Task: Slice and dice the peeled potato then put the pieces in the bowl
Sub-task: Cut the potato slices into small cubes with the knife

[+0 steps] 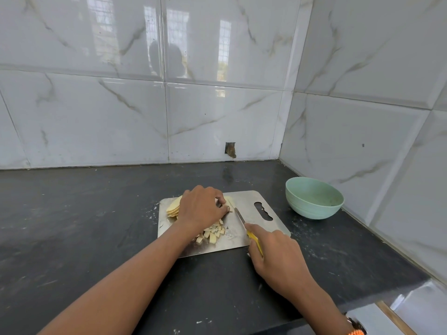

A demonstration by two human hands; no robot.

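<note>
Two piles of potato sit on the steel cutting board (pixel 244 201), and the order from left to right matters for the next cut. Farthest left, a stack of uncut slices (pixel 173 207) leans at the board's far-left part, partly hidden behind the left hand (pixel 202 206). That hand lies knuckles-up with its fingers curled down onto a few slices (pixel 229 201) near the middle of the board, pinning them flat; its fingertips (pixel 223 209) point right, toward the blade. Nearer the camera, under the left wrist, lies a heap of finished dice (pixel 212 234).

Just right of the curled fingertips comes the knife (pixel 240 216). Its blade runs from near-right to far-left, the tip almost touching the pinned slices beside the fingertips. The right hand (pixel 278 257) wraps the yellow handle (pixel 255 240), forefinger stretched along the top toward the blade. How tightly the lower fingers close cannot be made out.

Farthest right, well apart from the board and close to the corner of the tiled wall, stands the green bowl (pixel 314 198) on the dark counter (pixel 84 226); no pieces can be seen in it.

My reading is that dicing is partway through: the blade must cross the pinned slices just right of the fingertips, so that narrow gap is the thing to watch. The right hand is the nearer one to the bowl.
</note>
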